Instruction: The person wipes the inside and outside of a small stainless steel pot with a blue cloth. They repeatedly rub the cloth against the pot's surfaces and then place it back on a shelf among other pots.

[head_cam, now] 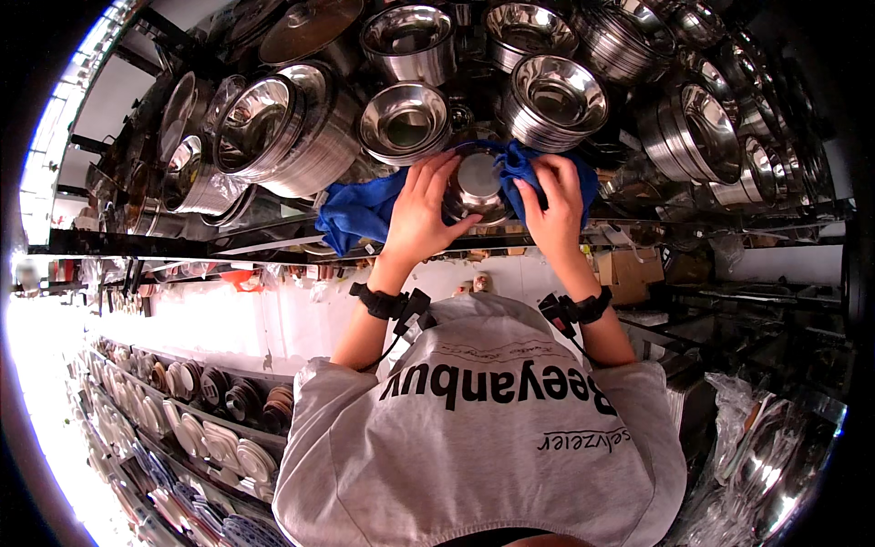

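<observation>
A small stainless steel bowl [478, 174] is between my hands at the front of a shelf, its flat round base facing up. My left hand [425, 208] grips it from the left, fingers along the far side and thumb at the near rim. A bunched blue cloth [517, 167] is pinched in my right hand [555, 202] against the bowl's right side. More blue cloth [362, 208] hangs over the shelf edge left of my left hand. Whether both parts are one cloth is hidden by the bowl and hands.
Close beyond my hands stand a stack of steel bowls [403, 123] and a taller stack [557, 99]. Large nested steel basins [273, 130] crowd the left, with more basins [704, 133] on the right. The dark shelf edge [273, 239] runs below my hands.
</observation>
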Tool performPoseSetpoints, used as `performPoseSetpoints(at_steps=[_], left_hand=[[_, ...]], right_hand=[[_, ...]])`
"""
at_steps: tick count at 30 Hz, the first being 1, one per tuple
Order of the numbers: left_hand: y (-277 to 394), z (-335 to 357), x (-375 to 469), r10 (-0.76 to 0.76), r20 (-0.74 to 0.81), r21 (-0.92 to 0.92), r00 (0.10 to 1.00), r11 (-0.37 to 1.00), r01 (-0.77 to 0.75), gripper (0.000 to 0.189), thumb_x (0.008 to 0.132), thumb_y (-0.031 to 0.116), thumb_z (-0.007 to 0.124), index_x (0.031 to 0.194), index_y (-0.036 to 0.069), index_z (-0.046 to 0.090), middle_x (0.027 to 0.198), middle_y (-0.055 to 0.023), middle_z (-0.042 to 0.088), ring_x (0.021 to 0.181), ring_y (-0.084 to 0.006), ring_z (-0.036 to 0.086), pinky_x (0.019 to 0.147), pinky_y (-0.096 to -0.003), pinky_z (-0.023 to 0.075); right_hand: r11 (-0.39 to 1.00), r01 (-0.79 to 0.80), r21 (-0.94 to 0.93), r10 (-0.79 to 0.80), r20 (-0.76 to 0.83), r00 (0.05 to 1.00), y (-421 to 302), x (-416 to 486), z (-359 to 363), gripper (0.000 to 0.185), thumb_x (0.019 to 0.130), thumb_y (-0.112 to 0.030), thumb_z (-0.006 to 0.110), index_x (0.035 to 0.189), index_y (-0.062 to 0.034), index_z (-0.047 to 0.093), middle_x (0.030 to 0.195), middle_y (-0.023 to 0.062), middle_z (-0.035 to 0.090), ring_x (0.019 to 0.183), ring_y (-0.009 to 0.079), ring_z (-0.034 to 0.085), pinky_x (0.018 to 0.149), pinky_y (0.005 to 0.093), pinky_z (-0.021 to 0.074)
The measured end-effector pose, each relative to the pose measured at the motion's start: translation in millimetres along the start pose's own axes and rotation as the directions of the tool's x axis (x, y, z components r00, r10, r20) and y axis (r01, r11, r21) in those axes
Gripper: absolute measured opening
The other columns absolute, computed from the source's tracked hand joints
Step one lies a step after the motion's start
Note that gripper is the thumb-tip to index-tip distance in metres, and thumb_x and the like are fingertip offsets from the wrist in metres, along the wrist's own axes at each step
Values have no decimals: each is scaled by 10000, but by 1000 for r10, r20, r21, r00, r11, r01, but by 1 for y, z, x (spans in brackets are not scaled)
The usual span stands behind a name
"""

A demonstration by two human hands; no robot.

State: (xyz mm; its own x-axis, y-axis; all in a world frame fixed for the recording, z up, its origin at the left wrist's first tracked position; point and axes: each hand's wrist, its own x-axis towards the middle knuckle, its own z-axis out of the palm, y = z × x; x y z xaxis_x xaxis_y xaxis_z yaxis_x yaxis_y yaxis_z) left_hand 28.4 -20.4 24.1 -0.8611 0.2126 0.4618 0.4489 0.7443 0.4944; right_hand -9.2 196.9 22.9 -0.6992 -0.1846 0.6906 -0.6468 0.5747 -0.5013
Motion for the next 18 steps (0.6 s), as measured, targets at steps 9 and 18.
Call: performPoseSetpoints(at_steps=[9,18], left_hand=[[-16,10,-10,-69,-1,108,998,992,69,967,621,411,886,1363,-60,481,1373,-198,536,1300,-377,477,1093,-443,415],[-20,14,-12,-77,-24,81,997,994,79,908,602,326,875,1346,-43,507,1358,-188,556,1279,-355,506,1078,-420,433]], right_hand=[[998,-40,-38,47,214,976,-9,19,56,354,928,-214,636,1183,32,646,1299,180,607,1184,369,574,1029,453,456],[964,266,4,-253,313,915,-17,-11,40,401,884,-170,688,1246,-4,639,1451,136,515,1364,318,459,1135,475,376]])
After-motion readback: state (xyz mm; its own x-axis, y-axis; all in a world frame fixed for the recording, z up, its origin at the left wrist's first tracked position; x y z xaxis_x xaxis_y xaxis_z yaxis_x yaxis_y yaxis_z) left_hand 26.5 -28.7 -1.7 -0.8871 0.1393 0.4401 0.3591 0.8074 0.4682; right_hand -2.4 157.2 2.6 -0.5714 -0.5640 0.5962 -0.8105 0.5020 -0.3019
